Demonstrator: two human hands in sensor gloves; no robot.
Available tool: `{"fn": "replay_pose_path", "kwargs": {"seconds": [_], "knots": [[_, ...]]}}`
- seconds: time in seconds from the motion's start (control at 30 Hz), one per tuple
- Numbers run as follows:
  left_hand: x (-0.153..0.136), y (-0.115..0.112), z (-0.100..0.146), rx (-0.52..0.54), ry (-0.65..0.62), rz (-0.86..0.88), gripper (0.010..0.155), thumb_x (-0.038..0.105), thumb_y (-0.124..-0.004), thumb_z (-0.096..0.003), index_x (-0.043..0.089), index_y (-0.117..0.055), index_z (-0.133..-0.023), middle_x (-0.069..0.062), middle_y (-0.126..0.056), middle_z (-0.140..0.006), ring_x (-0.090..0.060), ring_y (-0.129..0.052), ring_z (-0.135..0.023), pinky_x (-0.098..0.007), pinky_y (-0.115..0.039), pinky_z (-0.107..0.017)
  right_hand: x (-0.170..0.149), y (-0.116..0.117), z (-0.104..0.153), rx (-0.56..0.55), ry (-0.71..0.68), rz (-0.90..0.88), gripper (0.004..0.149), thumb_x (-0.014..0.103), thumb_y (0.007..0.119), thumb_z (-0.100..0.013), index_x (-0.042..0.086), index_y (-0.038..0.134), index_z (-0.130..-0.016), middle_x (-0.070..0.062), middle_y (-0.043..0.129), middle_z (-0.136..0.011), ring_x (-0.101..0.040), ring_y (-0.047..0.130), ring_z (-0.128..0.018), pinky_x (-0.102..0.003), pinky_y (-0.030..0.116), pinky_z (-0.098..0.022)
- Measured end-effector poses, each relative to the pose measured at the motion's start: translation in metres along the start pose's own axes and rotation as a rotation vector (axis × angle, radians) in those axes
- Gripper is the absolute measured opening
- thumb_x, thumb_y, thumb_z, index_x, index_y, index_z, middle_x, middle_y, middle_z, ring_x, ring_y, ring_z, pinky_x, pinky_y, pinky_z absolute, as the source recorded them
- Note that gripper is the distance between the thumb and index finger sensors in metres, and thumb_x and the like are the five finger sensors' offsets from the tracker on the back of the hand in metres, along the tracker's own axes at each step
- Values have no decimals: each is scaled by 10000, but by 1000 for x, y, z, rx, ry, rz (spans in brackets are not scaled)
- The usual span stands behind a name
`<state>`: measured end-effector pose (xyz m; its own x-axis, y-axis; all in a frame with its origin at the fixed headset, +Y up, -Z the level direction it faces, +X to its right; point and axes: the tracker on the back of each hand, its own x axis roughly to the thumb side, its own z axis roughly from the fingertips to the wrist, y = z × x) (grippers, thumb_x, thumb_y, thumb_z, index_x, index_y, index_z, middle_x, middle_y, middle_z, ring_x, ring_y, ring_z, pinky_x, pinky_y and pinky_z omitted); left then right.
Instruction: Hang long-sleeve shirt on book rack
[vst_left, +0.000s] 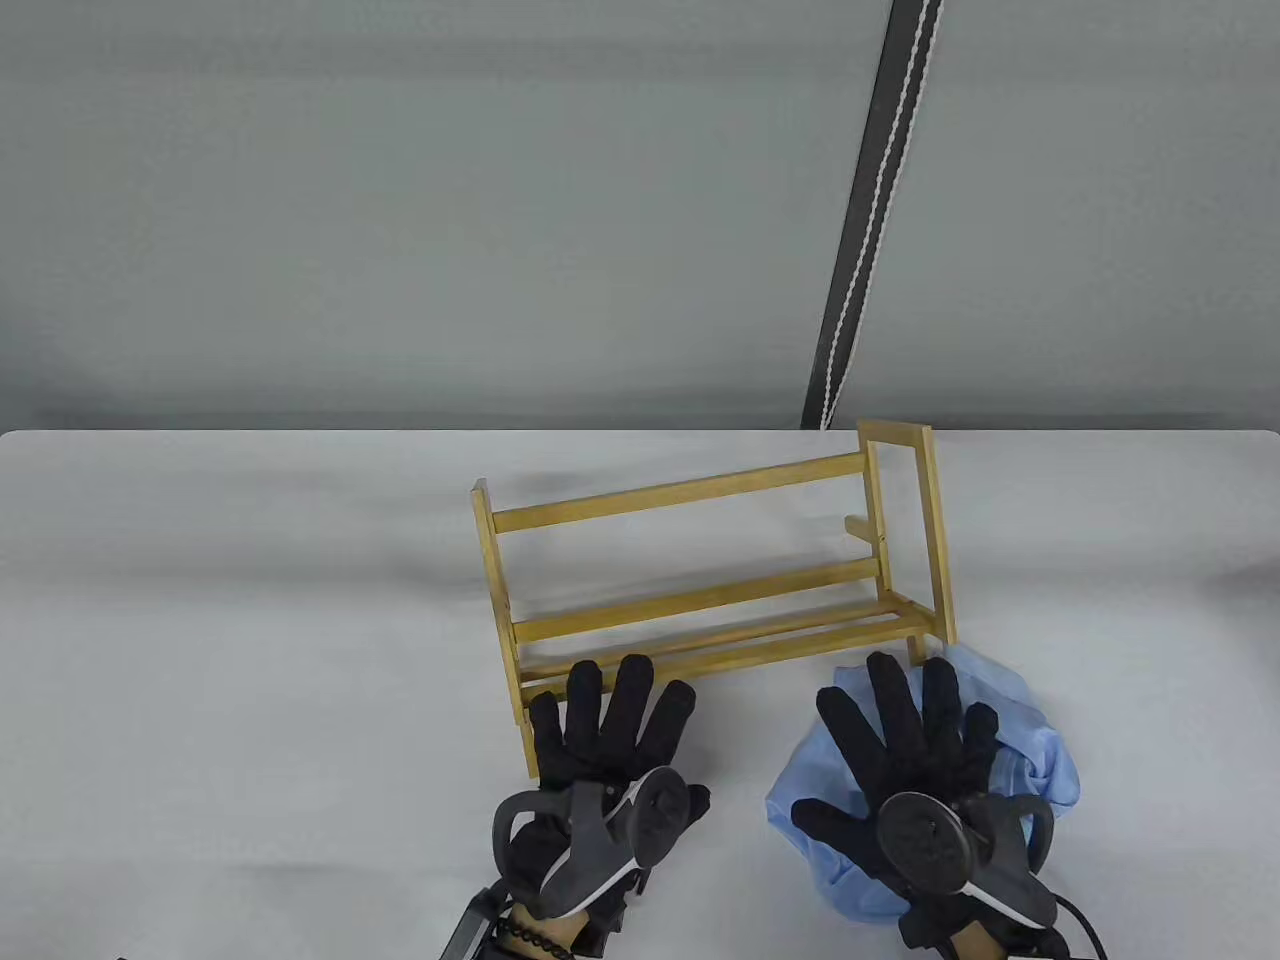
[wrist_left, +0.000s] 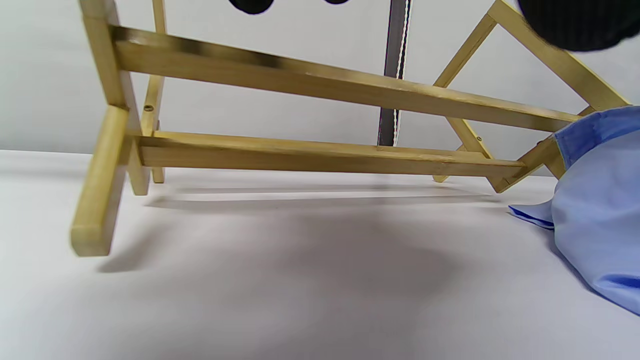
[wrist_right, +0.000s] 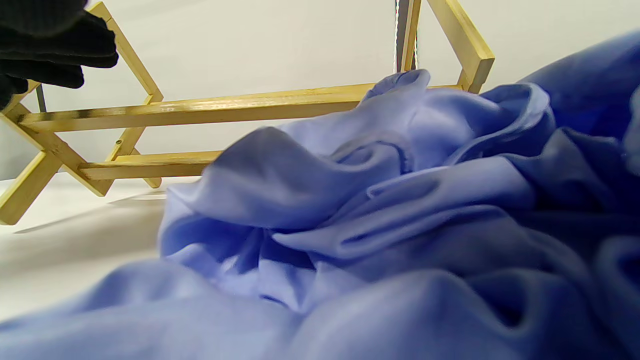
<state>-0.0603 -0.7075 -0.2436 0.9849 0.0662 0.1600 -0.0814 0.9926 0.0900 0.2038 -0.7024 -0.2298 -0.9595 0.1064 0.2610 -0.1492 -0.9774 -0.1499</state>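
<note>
Nearest the table's front edge, both gloved hands lie flat with fingers spread wide. The left hand (vst_left: 600, 745) holds nothing, its fingertips reaching the front foot of the book rack (vst_left: 700, 580). The right hand (vst_left: 915, 755) is splayed over the crumpled light-blue long-sleeve shirt (vst_left: 1040, 750), palm down; whether it presses the cloth I cannot tell. The shirt sits bunched in loose folds on the white table (vst_left: 250, 650), against the rack's right front corner. The wooden rack stands upright beyond, its rails bare.

A white table (vst_left: 250, 650) against a plain grey wall (vst_left: 400, 200) — a dark strap (vst_left: 870, 210) hanging.
</note>
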Motion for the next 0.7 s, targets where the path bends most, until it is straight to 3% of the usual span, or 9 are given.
{"fn": "replay_pose_path", "kwargs": {"seconds": [0.27,0.47,0.7], "knots": [[-1,2,3,14,-10,-1,935,815,-652,-276,578,-247,-1085,124,-264,-1312,-380,-409,-1208,-652,-415,-827,-9,-2,1,-15,63,73,974,826,693,-382,394,268,-1144,-137,158,-1246,-585,122,-1092,-850,265,-637],[-1,1,4,5,-29,-2,933,814,-653,-275,581,-250,-1084,126,-271,-1312,-379,-422,-1206,-654,-421,-825,-35,20,-2,189,186,100,1063,863,714,-337,405,189,-1140,-159,68,-1232,-632,75,-1056,-888,290,-588],[0,2,4,-5,-44,-7,933,813,-653,-276,582,-247,-1084,126,-268,-1313,-379,-424,-1207,-659,-422,-823,-50,37,-2,293,227,129,1080,859,720,-332,413,133,-1121,-167,36,-1218,-642,81,-1045,-891,311,-580]]}}
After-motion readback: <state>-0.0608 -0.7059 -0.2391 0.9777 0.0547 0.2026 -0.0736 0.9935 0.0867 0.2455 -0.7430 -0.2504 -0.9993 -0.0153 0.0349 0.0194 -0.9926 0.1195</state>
